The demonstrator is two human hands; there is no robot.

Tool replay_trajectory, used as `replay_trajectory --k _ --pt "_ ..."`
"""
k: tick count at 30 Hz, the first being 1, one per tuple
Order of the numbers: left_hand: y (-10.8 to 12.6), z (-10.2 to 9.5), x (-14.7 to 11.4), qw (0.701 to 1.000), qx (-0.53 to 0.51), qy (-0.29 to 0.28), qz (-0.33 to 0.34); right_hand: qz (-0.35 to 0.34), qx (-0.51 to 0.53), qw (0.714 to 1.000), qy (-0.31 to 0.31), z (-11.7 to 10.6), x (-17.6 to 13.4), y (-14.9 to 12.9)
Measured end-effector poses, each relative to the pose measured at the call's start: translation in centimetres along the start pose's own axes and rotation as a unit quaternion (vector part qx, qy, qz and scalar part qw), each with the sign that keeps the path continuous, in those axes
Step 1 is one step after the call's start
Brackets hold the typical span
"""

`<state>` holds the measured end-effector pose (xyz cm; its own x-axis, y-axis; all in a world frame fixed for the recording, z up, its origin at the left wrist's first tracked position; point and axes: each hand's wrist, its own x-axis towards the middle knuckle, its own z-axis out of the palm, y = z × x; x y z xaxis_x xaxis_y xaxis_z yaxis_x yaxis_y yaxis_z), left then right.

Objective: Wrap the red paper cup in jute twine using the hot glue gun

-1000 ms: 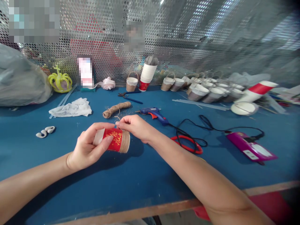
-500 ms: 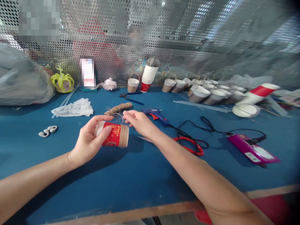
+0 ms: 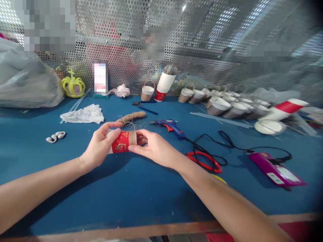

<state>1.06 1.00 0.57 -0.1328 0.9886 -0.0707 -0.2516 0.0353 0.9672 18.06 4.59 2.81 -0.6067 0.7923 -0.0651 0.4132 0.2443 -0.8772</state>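
Observation:
A red and white paper cup (image 3: 121, 142) lies sideways between my hands above the blue table. Brown twine (image 3: 132, 138) is wound in close turns around its right end. My left hand (image 3: 99, 144) grips the cup's left part, thumb on the near side. At the wound end, my right hand (image 3: 148, 146) holds the cup with its thumb below and fingers behind, partly hidden. From the cup a loose strand loops back toward a twine bundle (image 3: 132, 116) lying just behind. To the right of that bundle rests a blue glue gun (image 3: 171, 127).
Red-handled scissors (image 3: 204, 162) and a black cord lie right of my hands, near a purple power strip (image 3: 276, 169). Pliers (image 3: 146, 106), a cup stack (image 3: 165, 82) and several twine-covered cups (image 3: 219, 106) stand or lie behind. White cloth (image 3: 83, 114) is at left.
My right hand has come down from the loose strand onto the cup's wound end. The cup has turned a little in my left hand, and the view has shifted slightly.

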Motion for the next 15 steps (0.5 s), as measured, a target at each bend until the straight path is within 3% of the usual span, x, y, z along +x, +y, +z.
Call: replay_trajectory --k 7,12,15 --pt "-0.5 -0.5 -0.1 0.997 0.011 -0.056 0.043 -0.050 -0.048 0.997 0.046 -0.4 -0.7 0.4" --pt "-0.1 -0.5 0.2 0.995 -0.041 -0.095 -0.015 -0.188 -0.186 0.958 0.107 -0.5 -1.5 1.6" --pt "-0.1 -0.5 0.3 0.992 -0.048 -0.105 -0.044 -0.189 -0.156 0.964 0.101 -0.2 -1.7 2.2"
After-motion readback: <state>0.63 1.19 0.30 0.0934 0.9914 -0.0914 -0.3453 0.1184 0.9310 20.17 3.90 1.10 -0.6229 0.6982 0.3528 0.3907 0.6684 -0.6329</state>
